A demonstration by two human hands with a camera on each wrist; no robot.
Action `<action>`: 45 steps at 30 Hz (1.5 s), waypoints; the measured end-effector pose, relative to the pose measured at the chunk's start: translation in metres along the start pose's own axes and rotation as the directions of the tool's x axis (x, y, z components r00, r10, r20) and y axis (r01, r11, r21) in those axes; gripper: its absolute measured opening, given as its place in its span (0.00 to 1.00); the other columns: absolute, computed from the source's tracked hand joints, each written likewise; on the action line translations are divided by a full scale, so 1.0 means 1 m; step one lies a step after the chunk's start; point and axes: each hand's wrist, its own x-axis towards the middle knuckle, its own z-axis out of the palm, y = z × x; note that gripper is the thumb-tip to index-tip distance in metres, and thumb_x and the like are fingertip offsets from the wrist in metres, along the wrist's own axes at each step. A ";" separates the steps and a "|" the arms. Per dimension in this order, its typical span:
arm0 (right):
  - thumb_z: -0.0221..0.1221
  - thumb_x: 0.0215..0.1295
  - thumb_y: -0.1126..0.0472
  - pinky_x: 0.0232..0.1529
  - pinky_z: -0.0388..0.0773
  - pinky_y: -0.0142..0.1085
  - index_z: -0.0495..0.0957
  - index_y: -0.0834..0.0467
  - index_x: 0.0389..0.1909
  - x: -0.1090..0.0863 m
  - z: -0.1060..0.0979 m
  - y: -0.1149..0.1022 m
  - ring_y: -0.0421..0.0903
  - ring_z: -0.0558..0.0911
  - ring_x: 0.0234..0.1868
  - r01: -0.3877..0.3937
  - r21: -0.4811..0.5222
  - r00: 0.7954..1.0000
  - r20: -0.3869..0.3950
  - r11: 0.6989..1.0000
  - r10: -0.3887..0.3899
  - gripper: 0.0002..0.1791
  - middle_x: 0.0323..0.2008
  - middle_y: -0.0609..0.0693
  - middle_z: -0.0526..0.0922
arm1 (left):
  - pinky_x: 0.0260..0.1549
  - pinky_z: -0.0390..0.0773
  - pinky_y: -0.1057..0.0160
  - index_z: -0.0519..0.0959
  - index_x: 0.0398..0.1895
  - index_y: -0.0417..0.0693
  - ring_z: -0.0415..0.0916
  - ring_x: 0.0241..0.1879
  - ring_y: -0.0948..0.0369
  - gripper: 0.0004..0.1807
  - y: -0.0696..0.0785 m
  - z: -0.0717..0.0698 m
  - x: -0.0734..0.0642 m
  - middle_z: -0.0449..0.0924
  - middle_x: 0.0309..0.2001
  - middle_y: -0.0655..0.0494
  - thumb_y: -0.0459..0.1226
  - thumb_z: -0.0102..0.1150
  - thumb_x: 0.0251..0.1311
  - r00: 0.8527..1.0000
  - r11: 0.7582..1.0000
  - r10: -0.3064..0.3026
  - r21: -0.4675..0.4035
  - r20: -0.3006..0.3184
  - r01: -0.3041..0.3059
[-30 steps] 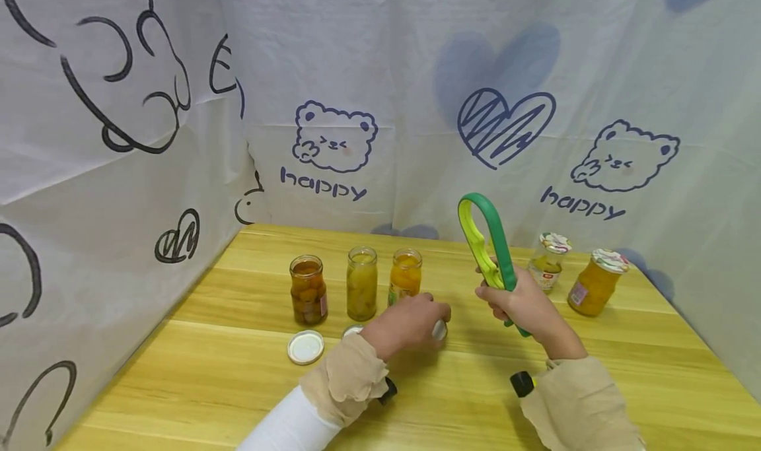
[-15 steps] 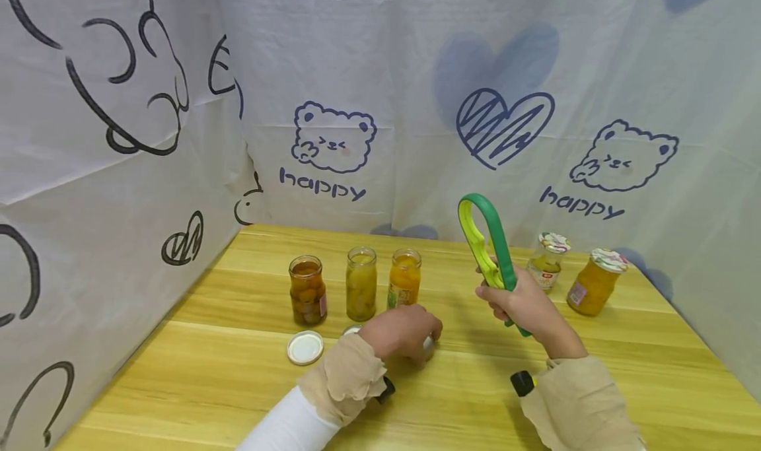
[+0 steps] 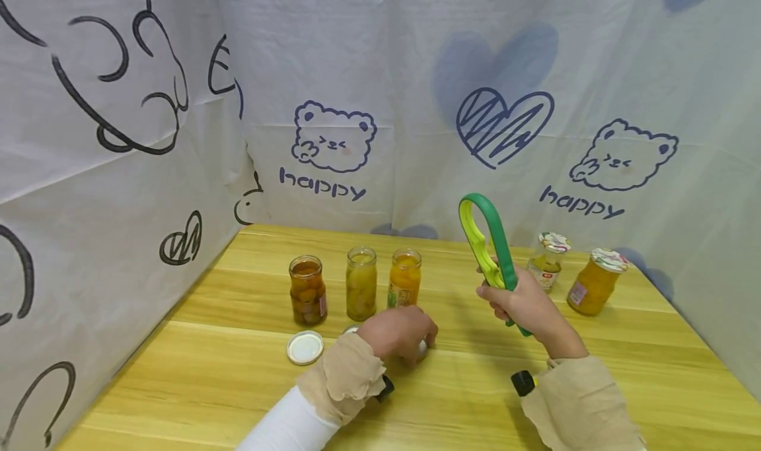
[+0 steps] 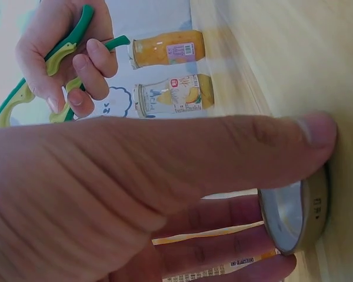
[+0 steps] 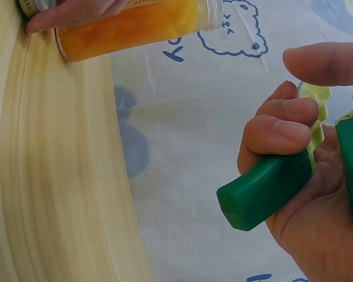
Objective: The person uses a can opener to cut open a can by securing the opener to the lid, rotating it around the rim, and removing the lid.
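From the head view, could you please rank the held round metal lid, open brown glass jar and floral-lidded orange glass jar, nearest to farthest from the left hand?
1. Held metal lid, in the left hand.
2. Open brown jar, on the left.
3. Floral-lidded orange jar, far right.

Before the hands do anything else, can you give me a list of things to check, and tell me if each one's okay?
1. Right hand gripping the green tool: ok.
2. Left hand holding the held lid by its edge: ok, thumb and fingers are at the rim.
3. Brown jar, yellow-green jar and orange jar upright: ok, all three stand with open tops.
4. Far-left lid lying flat: ok, white side up.
5. Half-hidden lid lying flat: cannot tell, the left hand and sleeve cover most of it.
6. Two right-hand jars open: not ok, both have lids on.
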 end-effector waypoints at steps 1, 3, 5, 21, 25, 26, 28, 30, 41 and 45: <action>0.61 0.72 0.62 0.21 0.70 0.36 0.65 0.67 0.61 0.000 0.000 0.000 0.42 0.67 0.18 0.000 -0.004 1.000 -0.001 1.000 0.000 0.23 0.21 0.50 0.69 | 0.43 0.80 0.67 0.86 0.52 0.61 0.77 0.44 0.68 0.25 0.000 0.000 0.000 0.85 0.53 0.62 0.33 0.79 0.49 1.000 1.000 0.000 0.008 -0.002 0.000; 0.60 0.72 0.62 0.21 0.70 0.36 0.66 0.66 0.61 0.000 0.000 0.001 0.42 0.67 0.18 0.000 -0.007 1.000 -0.002 1.000 0.000 0.23 0.20 0.50 0.69 | 0.43 0.80 0.67 0.86 0.52 0.61 0.77 0.45 0.67 0.26 -0.001 0.000 0.000 0.85 0.53 0.61 0.33 0.80 0.49 1.000 1.000 -0.002 0.016 -0.003 0.002; 0.60 0.72 0.62 0.20 0.70 0.36 0.66 0.67 0.60 0.000 0.000 0.001 0.42 0.68 0.18 0.005 -0.012 1.000 -0.002 1.000 -0.005 0.22 0.20 0.50 0.69 | 0.44 0.81 0.67 0.86 0.52 0.61 0.78 0.46 0.67 0.26 -0.002 0.000 0.000 0.85 0.53 0.61 0.33 0.80 0.48 1.000 1.000 -0.003 0.026 -0.006 0.003; 0.60 0.71 0.63 0.20 0.69 0.36 0.66 0.67 0.59 0.002 -0.003 0.001 0.42 0.67 0.18 0.014 -0.010 1.000 0.003 1.000 -0.014 0.22 0.21 0.49 0.69 | 0.40 0.80 0.66 0.85 0.51 0.60 0.75 0.39 0.66 0.26 -0.005 -0.001 -0.002 0.86 0.49 0.61 0.34 0.81 0.47 0.998 0.998 -0.063 0.030 -0.014 0.063; 0.60 0.71 0.63 0.20 0.69 0.36 0.66 0.67 0.57 0.002 -0.004 0.002 0.42 0.67 0.17 0.014 -0.006 1.000 0.007 1.000 -0.014 0.20 0.21 0.49 0.68 | 0.40 0.80 0.66 0.85 0.50 0.60 0.75 0.38 0.66 0.25 -0.006 -0.001 -0.001 0.86 0.48 0.61 0.34 0.81 0.48 0.997 0.997 -0.075 0.028 -0.020 0.075; 0.60 0.71 0.63 0.20 0.69 0.36 0.66 0.67 0.57 0.002 -0.004 0.003 0.42 0.67 0.17 0.014 -0.005 1.000 0.009 1.000 -0.014 0.20 0.21 0.49 0.68 | 0.40 0.80 0.66 0.85 0.50 0.59 0.75 0.38 0.66 0.25 -0.006 -0.001 -0.001 0.87 0.48 0.61 0.34 0.81 0.47 0.997 0.997 -0.077 0.028 -0.023 0.078; 0.60 0.71 0.63 0.20 0.69 0.36 0.66 0.67 0.56 0.002 -0.005 0.004 0.41 0.67 0.17 0.016 -0.005 1.000 0.011 1.000 -0.016 0.19 0.21 0.48 0.68 | 0.40 0.80 0.65 0.85 0.50 0.59 0.76 0.39 0.66 0.25 -0.005 -0.001 -0.001 0.87 0.48 0.60 0.33 0.81 0.47 0.996 0.996 -0.080 0.030 -0.028 0.081; 0.60 0.72 0.63 0.20 0.69 0.36 0.66 0.67 0.55 0.002 -0.005 0.004 0.41 0.67 0.17 0.019 -0.006 1.000 0.014 1.000 -0.019 0.19 0.20 0.48 0.68 | 0.40 0.81 0.65 0.85 0.49 0.60 0.77 0.40 0.66 0.24 -0.005 -0.001 -0.001 0.87 0.48 0.60 0.33 0.81 0.47 0.996 0.996 -0.081 0.039 -0.031 0.082; 0.60 0.71 0.62 0.20 0.70 0.36 0.67 0.67 0.57 0.004 -0.005 0.007 0.41 0.67 0.17 0.005 -0.037 1.000 0.005 0.999 -0.005 0.20 0.20 0.49 0.69 | 0.38 0.81 0.64 0.84 0.47 0.60 0.77 0.39 0.66 0.22 -0.003 -0.001 -0.004 0.87 0.48 0.60 0.33 0.79 0.50 0.995 0.992 -0.099 0.075 -0.025 0.100; 0.60 0.71 0.62 0.20 0.70 0.36 0.67 0.67 0.56 0.004 -0.005 0.009 0.42 0.67 0.17 -0.002 -0.046 1.000 0.000 0.999 0.002 0.20 0.20 0.49 0.69 | 0.32 0.78 0.64 0.82 0.36 0.55 0.74 0.33 0.64 0.11 -0.002 -0.001 -0.002 0.85 0.38 0.59 0.33 0.74 0.54 0.995 0.990 -0.098 0.098 -0.020 0.099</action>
